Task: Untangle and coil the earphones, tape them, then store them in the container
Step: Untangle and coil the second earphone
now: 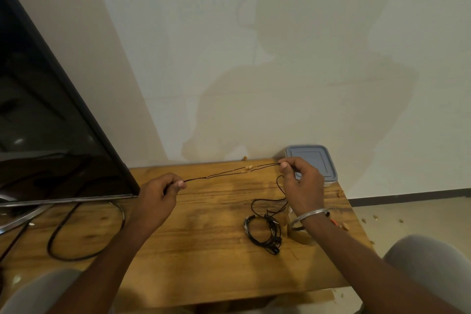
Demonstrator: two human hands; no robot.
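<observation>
Left hand (158,194) & right hand (303,186) each pinch thin black earphone cable (221,174) w/ thumb and fingers, holding it taut btwn them above brown wooden table (204,237). Slack drops from right hand toward black coiled earphone bundle (263,233). Grey-blue lidded plastic container (313,160) sits behind right hand.

A wooden table (204,250) stands against a pale, stained wall (280,58). On its left end sits a dark screen (46,135); to its right, beige floor (407,214) and dark skirting (407,196).
</observation>
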